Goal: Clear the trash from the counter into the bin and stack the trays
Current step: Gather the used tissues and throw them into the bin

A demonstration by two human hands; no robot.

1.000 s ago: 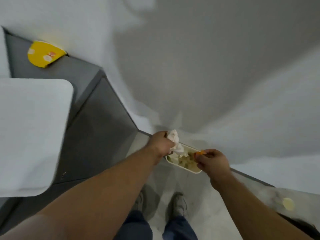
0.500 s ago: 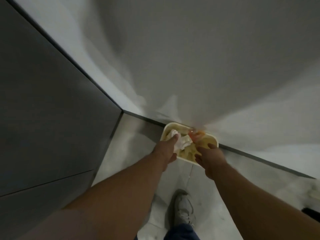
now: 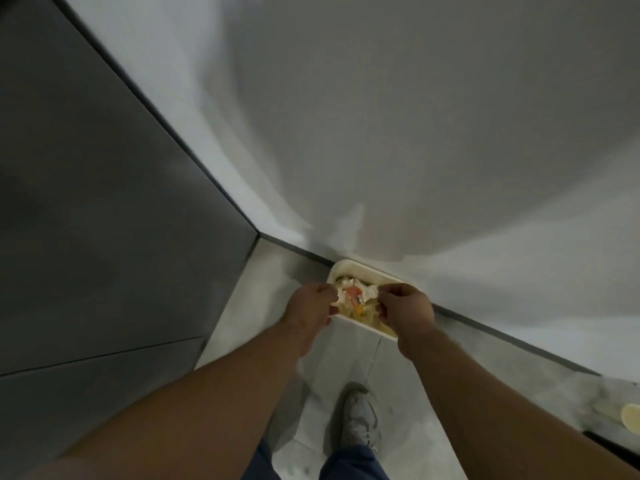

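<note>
In the head view, a cream rectangular bin (image 3: 346, 269) is seen on the floor (image 3: 346, 362), set against the foot of the pale wall (image 3: 415, 133), a little right of the corner formed with a dark cabinet panel (image 3: 104, 220) on the left. Inside the bin, crumpled white paper (image 3: 367, 291) is heaped on yellowish scraps, with an orange-red piece (image 3: 354, 292) lying between the two white lumps.

Both bare forearms are stretched from the near edge towards the bin. The left hand (image 3: 309, 306) is held over the bin's left end with its fingers curled, their tips right at the left lump of paper; whether the paper is pinched cannot be told. The right hand (image 3: 406, 310) is held over the bin's right part, likewise curled, its knuckles just beside the right lump; whether anything is gripped there cannot be told either. The bin's near rim is partly hidden by both hands.

Nearer, a grey shoe (image 3: 360, 420) is planted on the tiles below a dark blue trouser leg (image 3: 353, 462). At the far right edge, a pale round object (image 3: 631, 415) is partly seen, too blurred to be identified
</note>
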